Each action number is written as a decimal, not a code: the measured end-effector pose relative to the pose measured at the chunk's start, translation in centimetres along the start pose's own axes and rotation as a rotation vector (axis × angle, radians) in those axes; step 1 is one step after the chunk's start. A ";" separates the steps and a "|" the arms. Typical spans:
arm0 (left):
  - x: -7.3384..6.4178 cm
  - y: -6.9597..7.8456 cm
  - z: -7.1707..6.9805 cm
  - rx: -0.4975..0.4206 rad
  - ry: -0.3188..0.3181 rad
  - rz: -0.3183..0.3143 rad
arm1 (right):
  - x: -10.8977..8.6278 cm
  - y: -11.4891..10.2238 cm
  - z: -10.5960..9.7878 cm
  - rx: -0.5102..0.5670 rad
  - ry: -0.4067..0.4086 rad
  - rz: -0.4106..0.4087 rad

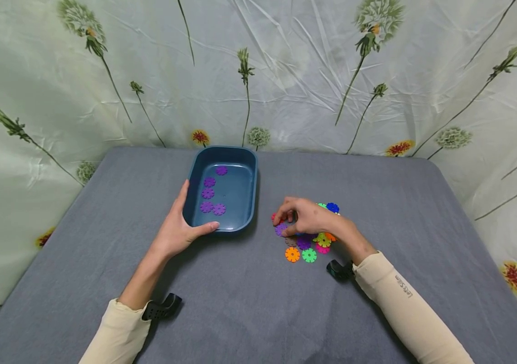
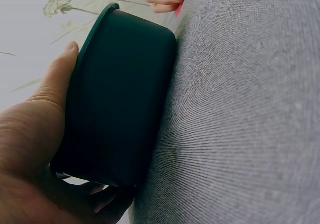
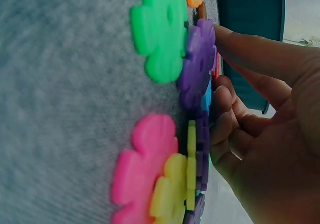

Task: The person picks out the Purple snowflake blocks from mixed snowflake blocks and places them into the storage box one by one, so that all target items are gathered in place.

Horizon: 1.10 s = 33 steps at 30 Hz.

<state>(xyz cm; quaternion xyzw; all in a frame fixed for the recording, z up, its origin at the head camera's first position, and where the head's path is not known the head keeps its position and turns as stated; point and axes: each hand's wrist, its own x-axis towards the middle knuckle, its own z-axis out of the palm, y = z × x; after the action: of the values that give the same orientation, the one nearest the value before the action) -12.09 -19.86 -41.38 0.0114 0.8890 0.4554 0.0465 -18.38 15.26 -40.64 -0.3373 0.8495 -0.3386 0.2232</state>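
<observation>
A dark blue plastic tub (image 1: pixel 243 226) stands on the table with several purple flower-shaped discs (image 1: pixel 219 209) lying inside. My left hand (image 1: pixel 178 230) holds its near left corner, the thumb over the near rim and the fingers along the left side. In the left wrist view the tub's outer wall (image 2: pixel 120 94) fills the middle. Right of the tub, my right hand (image 1: pixel 308 215) is at a pile of coloured flower discs, pinching a purple disc (image 1: pixel 281 230) between thumb and fingers. Green (image 3: pixel 162 29), pink (image 3: pixel 142 169) and purple discs (image 3: pixel 196 66) lie close under that hand, which hides part of the pile.
An orange disc (image 1: pixel 292 254) and a green disc (image 1: pixel 309 255) lie at the pile's near edge. A blue disc (image 1: pixel 333 208) lies at its far side. Grey cloth (image 1: pixel 249 303) covers the table, and a flower-printed curtain (image 1: pixel 286 76) hangs behind it.
</observation>
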 end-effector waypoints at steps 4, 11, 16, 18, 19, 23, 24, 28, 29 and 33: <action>0.0 0.1 0.0 -0.004 -0.003 -0.006 | 0.0 -0.1 -0.1 -0.012 -0.016 -0.007; 0.0 0.1 0.0 -0.006 -0.004 0.003 | -0.1 -0.2 -0.2 0.001 -0.026 0.038; 0.0 0.1 -0.1 -0.012 -0.006 0.003 | -0.1 -0.2 -0.2 0.042 -0.028 0.056; 0.0 0.1 -0.1 -0.015 -0.007 0.003 | -0.1 -0.2 -0.2 0.054 -0.027 0.052; 0.0 0.0 0.0 -0.016 -0.007 0.002 | -0.1 -0.2 -0.2 0.059 -0.027 0.048; -0.1 0.0 0.0 -0.012 -0.007 0.000 | -0.1 -0.2 -0.3 0.091 -0.024 0.033; -0.1 0.0 0.0 -0.010 -0.006 0.000 | -0.1 -0.2 -0.4 0.100 -0.022 0.031; 0.0 0.0 0.0 -0.012 -0.004 0.004 | -0.1 -0.1 -0.7 0.135 -0.004 0.036; 0.0 0.0 0.0 -0.014 -0.004 0.005 | 0.0 0.0 -0.8 0.142 0.002 0.041; 0.1 -0.1 0.0 -0.018 -0.004 0.008 | 0.2 0.1 -0.8 0.164 0.024 0.062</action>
<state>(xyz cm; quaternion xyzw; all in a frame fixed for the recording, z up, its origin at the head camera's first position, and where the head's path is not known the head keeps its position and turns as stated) -12.16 -19.89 -41.42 0.0154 0.8848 0.4634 0.0464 -19.08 15.48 -40.19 -0.2876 0.8314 -0.4041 0.2504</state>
